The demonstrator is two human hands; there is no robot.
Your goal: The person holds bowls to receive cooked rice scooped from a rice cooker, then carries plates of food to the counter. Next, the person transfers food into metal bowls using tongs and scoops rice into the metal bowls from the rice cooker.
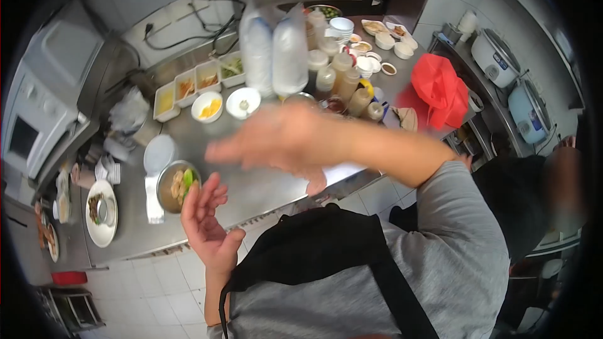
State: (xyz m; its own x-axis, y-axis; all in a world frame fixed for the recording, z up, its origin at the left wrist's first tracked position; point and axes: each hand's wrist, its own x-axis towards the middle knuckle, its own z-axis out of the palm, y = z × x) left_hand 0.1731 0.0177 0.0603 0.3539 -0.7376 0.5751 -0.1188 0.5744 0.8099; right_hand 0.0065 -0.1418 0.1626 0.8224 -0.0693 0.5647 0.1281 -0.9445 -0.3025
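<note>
My left hand (210, 226) is raised at the counter's front edge, palm turned up and fingers loosely bent apart, with nothing in it. Its fingertips overlap the rim of a metal bowl (164, 199) in view; whether they touch I cannot tell. Pale food pieces and a green piece (189, 177) lie in that bowl. Blurred by motion, my right hand (276, 138) reaches leftward over the counter, fingers stretched out and thumb apart, seemingly holding nothing. Beyond it stand a white bowl of yellow food (207, 117) and another white bowl (233, 108) with a small item inside.
Left of the metal bowl are a white oval plate (94, 236) and a round translucent lid or container (159, 154). Food tubs (166, 112), wrapped stacks (290, 56) and sauce bottles (347, 86) line the back. A red bag (436, 91) sits right; a person in black (505, 204) stands nearby.
</note>
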